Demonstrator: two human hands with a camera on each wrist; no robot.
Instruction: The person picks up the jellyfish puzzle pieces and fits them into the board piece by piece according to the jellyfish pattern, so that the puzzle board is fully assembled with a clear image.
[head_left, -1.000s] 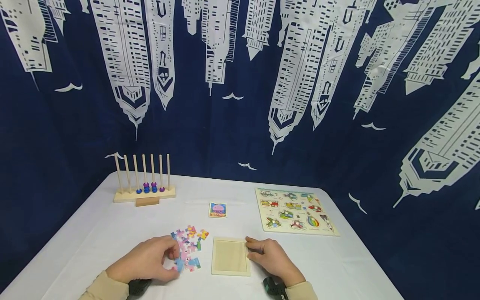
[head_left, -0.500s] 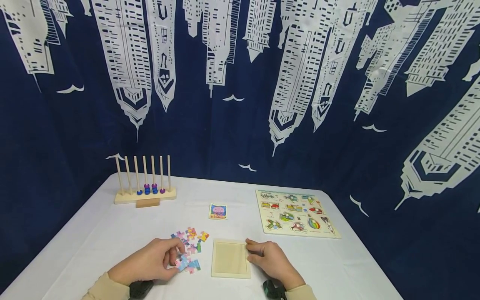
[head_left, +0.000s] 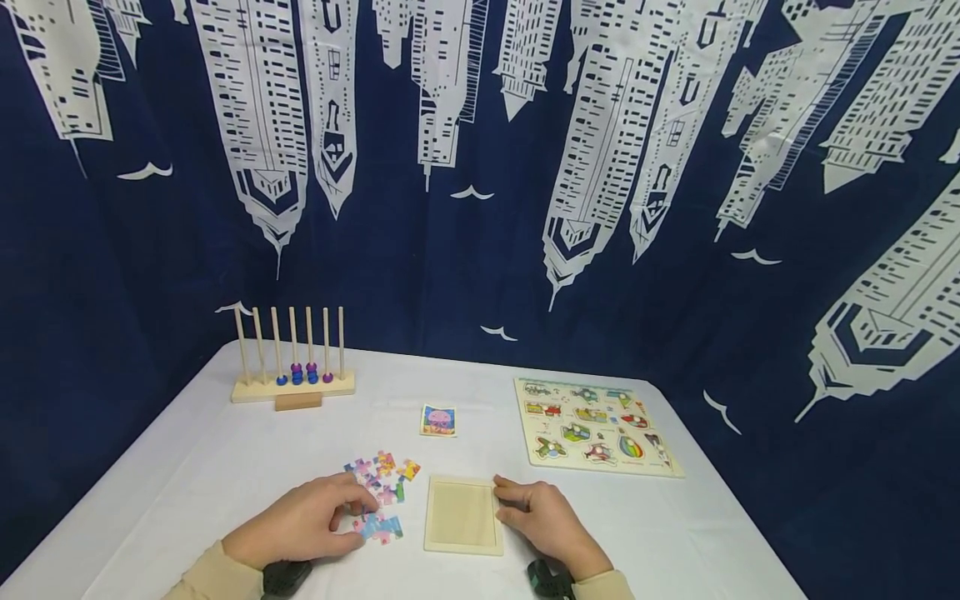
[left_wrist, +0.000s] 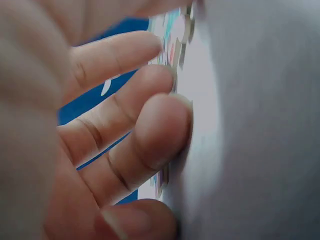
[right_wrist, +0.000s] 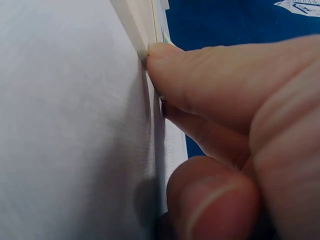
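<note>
My left hand (head_left: 303, 517) lies low at the left side of a loose cluster of pink, blue and yellow jigsaw pieces (head_left: 385, 461). Its thumb and fingertips are at the edge of two blue pieces (head_left: 378, 527), which lie against each other. The left wrist view shows loosely bent fingers (left_wrist: 162, 122) at the tabletop, with nothing between them. A square, shallow wooden puzzle tray (head_left: 462, 514) lies flat beside the cluster, bare inside. My right hand (head_left: 546, 521) rests against the tray's right edge, thumb and index fingertip touching it.
Behind the tray lies a small picture card (head_left: 438, 421). A peg board puzzle (head_left: 596, 425) with vehicle pictures is at the back right. At the back left stands a wooden bead rack (head_left: 292, 385) with a small wooden block (head_left: 298, 402) in front.
My left hand has shifted slightly right, sliding a blue jigsaw piece against another blue one, and its fingers have loosened. My right hand and the tray have stayed in place.
</note>
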